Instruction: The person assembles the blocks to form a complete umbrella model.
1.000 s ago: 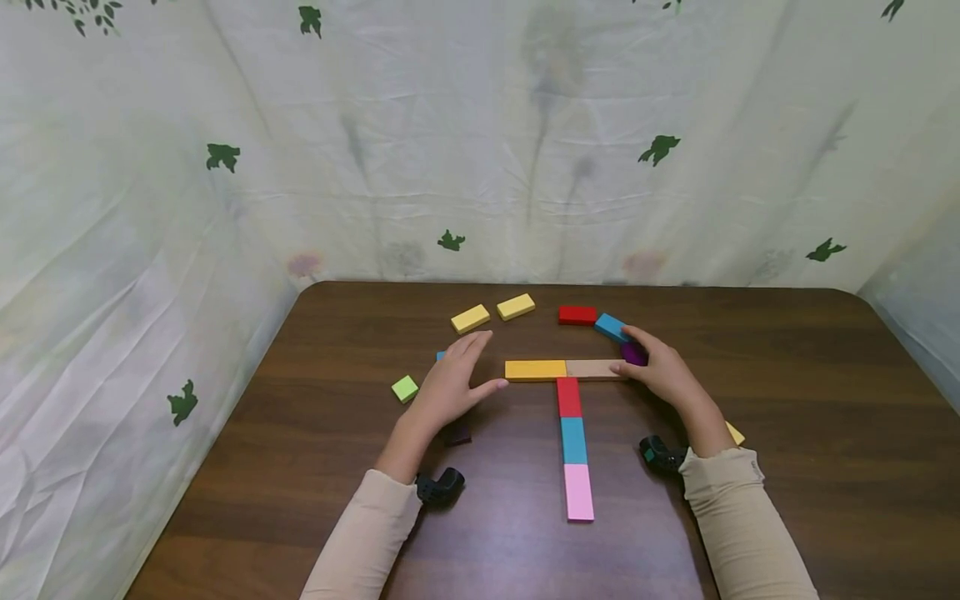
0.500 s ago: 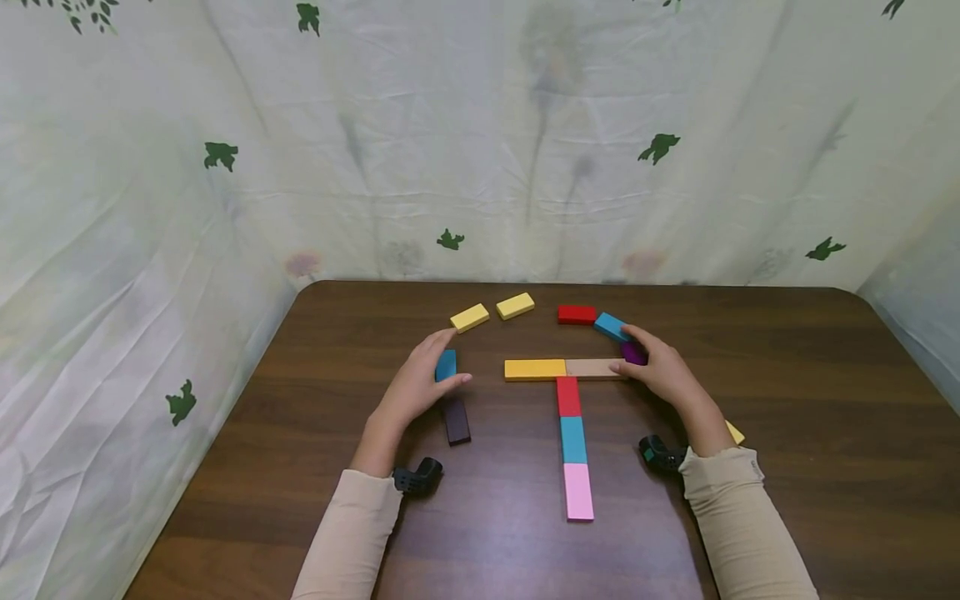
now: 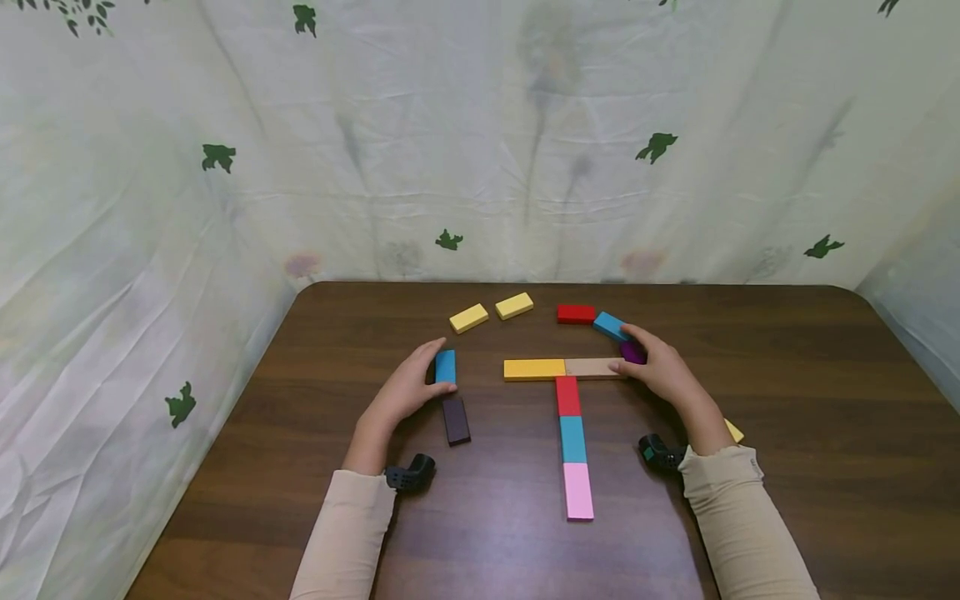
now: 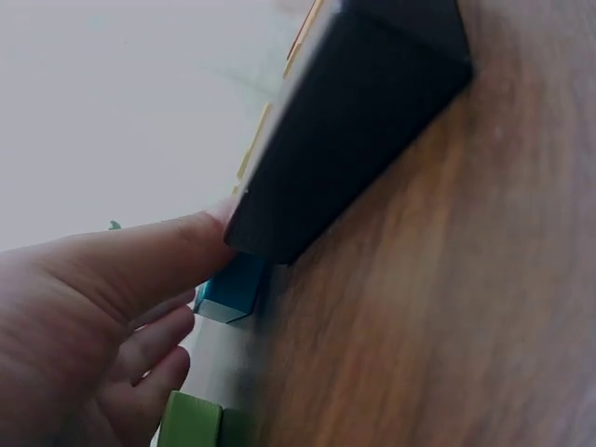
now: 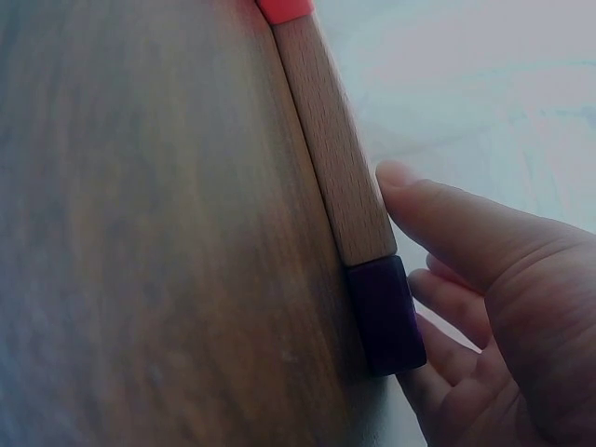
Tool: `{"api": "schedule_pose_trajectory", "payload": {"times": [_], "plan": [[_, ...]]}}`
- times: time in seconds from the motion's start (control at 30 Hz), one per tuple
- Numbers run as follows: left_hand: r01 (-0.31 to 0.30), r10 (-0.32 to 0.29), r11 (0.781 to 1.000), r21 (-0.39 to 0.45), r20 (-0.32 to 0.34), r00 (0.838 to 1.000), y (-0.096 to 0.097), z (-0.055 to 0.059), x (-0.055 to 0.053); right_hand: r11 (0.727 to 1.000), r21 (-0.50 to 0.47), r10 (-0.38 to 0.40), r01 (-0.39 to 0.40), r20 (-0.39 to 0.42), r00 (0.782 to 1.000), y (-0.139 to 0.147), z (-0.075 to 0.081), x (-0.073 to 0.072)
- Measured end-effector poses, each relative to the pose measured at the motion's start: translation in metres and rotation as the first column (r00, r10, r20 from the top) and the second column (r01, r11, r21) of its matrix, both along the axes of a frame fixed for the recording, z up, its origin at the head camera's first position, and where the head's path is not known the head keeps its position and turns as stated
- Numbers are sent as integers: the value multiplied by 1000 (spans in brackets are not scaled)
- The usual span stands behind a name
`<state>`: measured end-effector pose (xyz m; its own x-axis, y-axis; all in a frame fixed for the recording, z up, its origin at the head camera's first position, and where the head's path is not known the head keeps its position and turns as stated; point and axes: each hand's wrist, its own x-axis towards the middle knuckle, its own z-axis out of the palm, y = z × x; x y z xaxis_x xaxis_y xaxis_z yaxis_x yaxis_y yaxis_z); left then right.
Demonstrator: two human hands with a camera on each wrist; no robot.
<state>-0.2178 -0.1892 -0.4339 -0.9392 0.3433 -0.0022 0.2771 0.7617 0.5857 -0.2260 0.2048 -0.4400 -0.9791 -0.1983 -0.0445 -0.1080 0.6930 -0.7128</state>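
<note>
Three blocks make a straight stem on the smooth, wood-grained table [image 3: 825,375], running toward its far edge: pink block [image 3: 578,492], teal block [image 3: 573,439] and near red block [image 3: 568,397], end to end. Toward the table's left edge lies a flat-faced black block [image 3: 456,422], slightly askew; toward the right edge, a near yellow block [image 3: 734,431] shows partly past my right sleeve [image 3: 750,525].

Just beyond the black block, my left hand [image 3: 408,385] arches half spread about the left blue block [image 3: 446,367], thumb by its near end, index finger by its far end; I cannot tell whether they press. A clean grip, I judge, wants even pressure on both ends, thumb kept clear of the black block. A green block [image 4: 190,421] shows only from that wrist.

Across the stem's top lie an amber block [image 3: 534,370] and a bare, fine-grained wood block [image 3: 592,367]. My right hand [image 3: 658,367], also half spread, has its thumb at the wood block's right end and fingers about the purple block [image 3: 633,352]; whether it pinches anything I cannot tell. A light touch should spare the row's line.

Nearer the far edge, a far blue block [image 3: 611,326] slants beside a far red block [image 3: 577,314]; a left yellow block [image 3: 468,318] and right yellow block [image 3: 514,306] lie aslant. Behind hangs pale, creased cloth [image 3: 480,125].
</note>
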Motion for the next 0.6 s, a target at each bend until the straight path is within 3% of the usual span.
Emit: {"api": "schedule_pose_trajectory", "payload": {"times": [0.2,0.6], "plan": [[2,-2,1000,-22,30,1000,0,2,2,1000,2,0,0,4,1000,0,0,0],[-6,6,1000,-6,-72,997,2,5,2,1000,-13,2,-1,10,1000,0,-1,-1]]}}
